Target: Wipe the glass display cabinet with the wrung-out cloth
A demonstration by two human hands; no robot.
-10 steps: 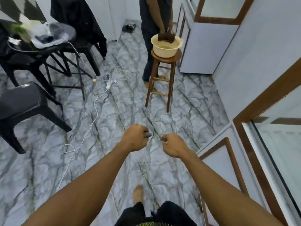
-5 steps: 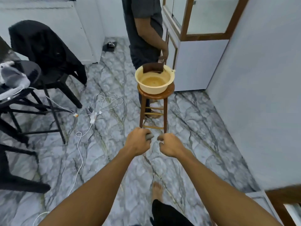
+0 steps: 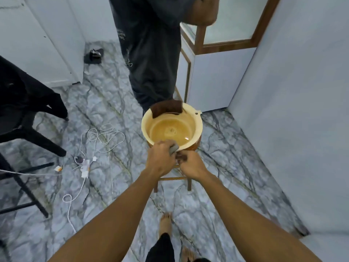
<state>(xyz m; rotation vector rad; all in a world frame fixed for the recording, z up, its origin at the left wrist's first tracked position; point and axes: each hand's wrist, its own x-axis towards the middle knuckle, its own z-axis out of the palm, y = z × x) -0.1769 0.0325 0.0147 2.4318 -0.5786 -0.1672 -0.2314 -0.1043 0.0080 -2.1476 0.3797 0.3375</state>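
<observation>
With the left hand [image 3: 160, 160] and right hand [image 3: 190, 165] both curled tight round the grey cloth [image 3: 174, 148] at the near rim of the basin [image 3: 145, 127], twist in opposite directions over the water before approaching the glass cabinet [image 3: 226, 27].

Left hand [image 3: 159, 159] and right hand [image 3: 190, 165] grip a grey cloth [image 3: 173, 149] at the basin [image 3: 146, 127] rim's six o'clock; a brown rag [image 3: 167, 108] drapes at twelve.
</observation>
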